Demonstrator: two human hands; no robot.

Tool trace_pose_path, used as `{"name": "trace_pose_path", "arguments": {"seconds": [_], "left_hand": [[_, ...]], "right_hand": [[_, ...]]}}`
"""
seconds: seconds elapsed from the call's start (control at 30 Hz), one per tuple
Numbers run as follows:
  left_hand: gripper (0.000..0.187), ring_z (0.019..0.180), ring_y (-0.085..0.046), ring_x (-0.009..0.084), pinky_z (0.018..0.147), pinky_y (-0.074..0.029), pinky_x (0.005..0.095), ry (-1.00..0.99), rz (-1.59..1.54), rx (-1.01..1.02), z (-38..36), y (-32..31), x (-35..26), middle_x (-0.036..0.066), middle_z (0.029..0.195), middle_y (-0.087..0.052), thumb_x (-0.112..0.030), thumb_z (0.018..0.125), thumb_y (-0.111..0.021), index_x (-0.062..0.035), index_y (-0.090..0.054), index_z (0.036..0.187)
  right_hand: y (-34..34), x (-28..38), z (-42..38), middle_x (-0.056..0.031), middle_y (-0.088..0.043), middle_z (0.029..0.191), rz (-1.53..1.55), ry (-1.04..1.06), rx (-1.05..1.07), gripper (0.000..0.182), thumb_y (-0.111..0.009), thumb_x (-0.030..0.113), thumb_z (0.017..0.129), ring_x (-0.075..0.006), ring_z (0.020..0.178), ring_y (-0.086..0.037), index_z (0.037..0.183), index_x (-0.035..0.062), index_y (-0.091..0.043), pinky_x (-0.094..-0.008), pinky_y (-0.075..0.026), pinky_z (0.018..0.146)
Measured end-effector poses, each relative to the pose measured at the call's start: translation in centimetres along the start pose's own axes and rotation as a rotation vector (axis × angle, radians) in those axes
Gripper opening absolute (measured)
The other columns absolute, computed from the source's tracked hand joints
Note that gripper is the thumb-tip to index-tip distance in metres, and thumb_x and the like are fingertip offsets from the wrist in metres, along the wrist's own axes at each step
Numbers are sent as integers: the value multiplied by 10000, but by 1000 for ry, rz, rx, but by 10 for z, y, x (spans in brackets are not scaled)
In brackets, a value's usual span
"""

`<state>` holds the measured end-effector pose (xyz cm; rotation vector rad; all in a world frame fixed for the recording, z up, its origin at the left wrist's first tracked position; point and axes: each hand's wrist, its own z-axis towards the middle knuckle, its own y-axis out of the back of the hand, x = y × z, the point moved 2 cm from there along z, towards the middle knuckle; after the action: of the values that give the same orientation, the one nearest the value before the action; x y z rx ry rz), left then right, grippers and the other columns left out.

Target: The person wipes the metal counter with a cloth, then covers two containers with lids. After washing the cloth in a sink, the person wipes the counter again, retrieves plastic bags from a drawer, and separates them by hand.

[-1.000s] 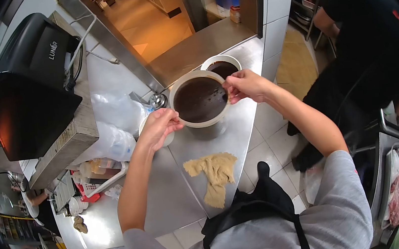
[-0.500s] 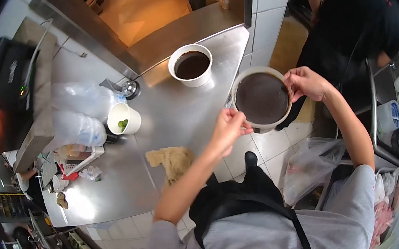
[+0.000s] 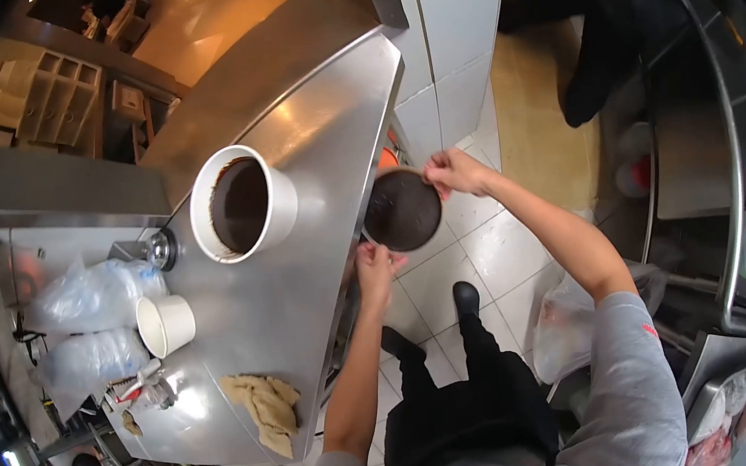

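Observation:
A round tub of dark brown liquid (image 3: 401,211) is held between my two hands, low beside the counter's edge and above the floor. My left hand (image 3: 378,274) pinches its near rim. On the far right side of the rim, the fingers of my right hand (image 3: 459,174) are closed. The tub's outer wall is mostly hidden. A large white paper tub (image 3: 279,198), also with dark liquid inside, stands on the steel counter (image 3: 323,127) to the left.
A smaller white cup (image 3: 170,325), clear plastic bags (image 3: 89,310) and a tan cloth (image 3: 266,409) lie along the counter. Under its edge something orange (image 3: 388,158) shows. A person in black (image 3: 590,29) stands at upper right. A plastic bag (image 3: 579,319) sits right of my legs.
Both hands have lowered the held tub, away from my head and beside the counter edge. My view has shifted to the right and forward, and the person in black has moved away.

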<state>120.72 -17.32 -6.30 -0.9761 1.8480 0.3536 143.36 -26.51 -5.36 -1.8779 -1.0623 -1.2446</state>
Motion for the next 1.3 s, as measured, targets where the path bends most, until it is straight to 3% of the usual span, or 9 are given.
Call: {"name": "trace_pose_path", "arguments": {"seconds": [0.23, 0.33, 0.37, 0.43, 0.67, 0.87, 1.0, 1.07, 1.3], "left_hand": [[241, 804, -525, 118, 834, -498, 367, -262, 71, -25, 95, 24, 18, 43, 857, -542, -229, 935, -427, -50, -535, 1055], [251, 796, -520, 130, 853, -498, 371, -269, 50, -79, 134, 44, 24, 47, 909, -532, -232, 942, -425, -61, -516, 1102], [276, 846, -545, 150, 876, -494, 371, -510, 616, -79, 115, 34, 18, 57, 1018, -536, -233, 941, -417, -58, -495, 1141], [284, 889, -554, 158, 879, -494, 369, -335, 354, -137, 132, 34, 14, 68, 1062, -538, -234, 942, -413, -57, -492, 1151], [326, 928, -591, 195, 841, -516, 360, -135, 48, -293, 156, 40, 19, 107, 1122, -549, -217, 943, -410, -33, -449, 1209], [281, 885, -599, 176, 810, -533, 375, -99, 76, -407, 136, 0, -8, 107, 1056, -566, -159, 928, -419, -11, -456, 1164], [268, 837, -558, 158, 856, -506, 385, -137, -3, -425, 141, 1, 2, 69, 984, -549, -178, 925, -444, -33, -471, 1150], [271, 819, -524, 140, 888, -484, 390, -176, 4, -414, 141, 2, 6, 41, 962, -532, -228, 933, -467, -55, -484, 1140], [343, 955, -548, 201, 888, -467, 399, -235, -90, -346, 100, 26, 46, 71, 1030, -506, -258, 909, -531, -35, -422, 1146]], "right_hand": [[-8, -1, 97, -85, -569, 627, -53, 81, -47, 163, -578, 144, 800, -140, 533, -543, 752, -12, -578, -296, -457, 507], [-8, -2, 124, -158, -604, 687, -242, 264, -217, 193, -574, 161, 789, -247, 623, -593, 777, -32, -578, -353, -474, 600], [-10, -7, 125, -189, -606, 724, -294, 324, -255, 210, -572, 170, 788, -305, 682, -593, 793, -40, -576, -377, -471, 644], [-16, -14, 124, -247, -591, 795, -344, 385, -335, 223, -567, 172, 798, -404, 795, -569, 814, -50, -574, -420, -457, 718], [-22, -26, 122, -233, -579, 915, -309, 326, -353, 185, -574, 152, 805, -388, 880, -548, 796, -33, -569, -427, -432, 767], [-17, -50, 119, -246, -579, 974, -210, 379, -331, 306, -557, 201, 840, -368, 925, -559, 1030, -38, -581, -397, -436, 795], [-44, -111, 89, -257, -500, 1204, 150, 107, -551, 552, -455, 381, 908, -315, 1116, -503, 1263, -40, -425, -346, -387, 925], [-85, -160, 102, -109, -415, 1342, 680, -220, -501, 637, -390, 493, 910, -200, 1201, -390, 1337, 21, -357, -355, -337, 960], [-92, -153, 103, -73, -419, 1312, 863, -118, -400, 649, -289, 586, 905, -184, 1175, -366, 1290, 81, -422, -373, -283, 953]]}}
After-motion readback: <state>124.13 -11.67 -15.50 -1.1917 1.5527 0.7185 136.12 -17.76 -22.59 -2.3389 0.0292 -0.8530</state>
